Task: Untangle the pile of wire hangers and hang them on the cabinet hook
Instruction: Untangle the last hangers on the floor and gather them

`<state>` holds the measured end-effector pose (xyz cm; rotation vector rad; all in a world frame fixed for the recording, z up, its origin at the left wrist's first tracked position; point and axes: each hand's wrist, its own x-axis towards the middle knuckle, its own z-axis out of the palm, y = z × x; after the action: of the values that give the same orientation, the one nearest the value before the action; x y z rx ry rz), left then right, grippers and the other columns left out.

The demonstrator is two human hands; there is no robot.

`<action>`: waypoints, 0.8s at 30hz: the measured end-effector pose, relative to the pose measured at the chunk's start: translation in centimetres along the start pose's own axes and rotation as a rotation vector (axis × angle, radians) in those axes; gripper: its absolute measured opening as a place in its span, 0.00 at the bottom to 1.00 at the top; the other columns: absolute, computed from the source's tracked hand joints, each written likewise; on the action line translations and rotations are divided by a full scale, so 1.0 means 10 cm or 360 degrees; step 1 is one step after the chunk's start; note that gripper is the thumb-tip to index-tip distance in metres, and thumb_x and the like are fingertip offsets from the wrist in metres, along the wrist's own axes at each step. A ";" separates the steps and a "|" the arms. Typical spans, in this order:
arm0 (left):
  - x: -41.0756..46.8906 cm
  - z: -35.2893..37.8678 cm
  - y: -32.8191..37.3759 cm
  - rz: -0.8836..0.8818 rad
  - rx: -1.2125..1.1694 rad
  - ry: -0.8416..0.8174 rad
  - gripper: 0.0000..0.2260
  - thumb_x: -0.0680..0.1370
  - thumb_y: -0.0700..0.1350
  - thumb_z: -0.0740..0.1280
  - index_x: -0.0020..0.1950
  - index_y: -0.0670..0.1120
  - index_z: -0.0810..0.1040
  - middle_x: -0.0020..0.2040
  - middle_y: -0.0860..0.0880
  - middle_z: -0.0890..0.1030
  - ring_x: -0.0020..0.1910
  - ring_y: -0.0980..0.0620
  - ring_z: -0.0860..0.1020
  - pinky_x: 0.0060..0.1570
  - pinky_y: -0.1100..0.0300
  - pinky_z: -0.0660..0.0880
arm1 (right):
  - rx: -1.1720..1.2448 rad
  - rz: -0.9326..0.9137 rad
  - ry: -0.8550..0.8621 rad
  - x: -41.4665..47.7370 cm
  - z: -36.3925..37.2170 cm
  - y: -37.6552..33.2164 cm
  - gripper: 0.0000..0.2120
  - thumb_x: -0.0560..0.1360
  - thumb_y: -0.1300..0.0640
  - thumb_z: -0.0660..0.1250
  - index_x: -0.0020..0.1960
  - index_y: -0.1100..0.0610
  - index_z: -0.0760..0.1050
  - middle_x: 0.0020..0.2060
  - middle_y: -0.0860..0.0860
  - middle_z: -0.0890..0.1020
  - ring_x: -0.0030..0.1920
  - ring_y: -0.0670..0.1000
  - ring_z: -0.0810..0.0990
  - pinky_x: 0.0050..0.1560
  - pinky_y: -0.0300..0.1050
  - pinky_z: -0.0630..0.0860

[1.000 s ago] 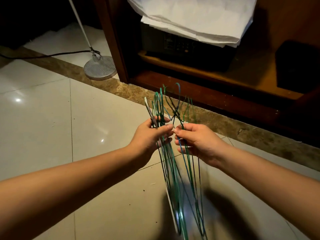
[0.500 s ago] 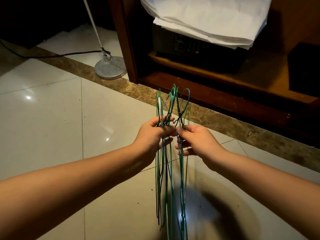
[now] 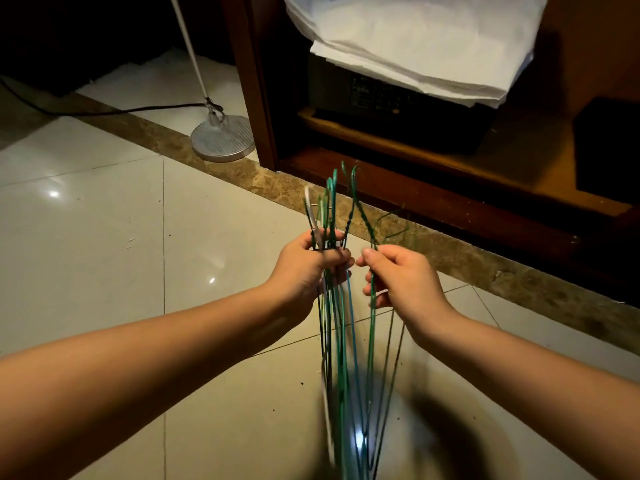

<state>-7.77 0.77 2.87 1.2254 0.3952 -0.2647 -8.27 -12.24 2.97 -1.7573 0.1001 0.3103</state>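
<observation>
Over the tiled floor, my left hand [image 3: 311, 268] grips a bunch of several wire hangers [image 3: 337, 341] by their necks; they are green, blue, black and white, hooks pointing up and bodies hanging down. My right hand [image 3: 398, 278] pinches a single green hanger [image 3: 372, 327] just below its twisted neck, held slightly to the right of the bunch. Its lower part still runs among the other wires. No cabinet hook is in sight.
A dark wooden cabinet [image 3: 433, 188] stands ahead, holding a black safe [image 3: 388, 98] with folded white cloth [image 3: 415, 39] on top. A floor lamp's round base [image 3: 223, 138] and black cord [image 3: 104, 110] lie to the left. A brown marble strip [image 3: 519, 282] crosses the pale tiles.
My hands have drawn a little apart, and the green hanger in my right hand has separated to the right of the bunch. The view has shifted slightly left.
</observation>
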 end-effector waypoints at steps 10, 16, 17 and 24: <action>0.00 -0.12 0.14 0.0029 -0.0166 -0.0045 0.11 0.74 0.30 0.64 0.49 0.44 0.74 0.37 0.46 0.78 0.33 0.54 0.80 0.36 0.63 0.78 | -0.0034 0.0336 0.0043 0.10 -0.19 0.15 0.11 0.78 0.57 0.61 0.42 0.60 0.79 0.28 0.50 0.71 0.24 0.43 0.71 0.22 0.32 0.67; 0.07 -0.25 0.19 0.0026 -0.0255 0.0004 0.11 0.74 0.31 0.64 0.51 0.44 0.73 0.38 0.46 0.78 0.33 0.53 0.80 0.33 0.62 0.77 | 0.0140 0.0378 0.0069 0.11 -0.26 0.13 0.11 0.79 0.57 0.60 0.44 0.58 0.79 0.30 0.50 0.73 0.28 0.44 0.73 0.26 0.34 0.71; 0.06 -0.26 0.17 0.0023 -0.0162 0.0000 0.11 0.74 0.32 0.64 0.52 0.44 0.74 0.39 0.46 0.78 0.35 0.53 0.79 0.35 0.61 0.77 | 0.0165 0.0341 0.0052 0.11 -0.26 0.10 0.11 0.79 0.56 0.60 0.45 0.58 0.79 0.31 0.50 0.73 0.29 0.44 0.73 0.27 0.33 0.72; 0.00 -0.19 0.03 0.0035 0.0157 0.0047 0.10 0.74 0.31 0.65 0.49 0.45 0.76 0.41 0.45 0.79 0.37 0.51 0.80 0.37 0.62 0.78 | 0.0169 0.0140 -0.0100 0.15 -0.13 -0.05 0.09 0.79 0.57 0.60 0.47 0.56 0.79 0.34 0.51 0.74 0.35 0.45 0.74 0.32 0.31 0.75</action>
<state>-7.95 2.69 2.63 1.3309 0.3978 -0.2498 -6.47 -13.27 3.27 -1.6395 0.1465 0.4165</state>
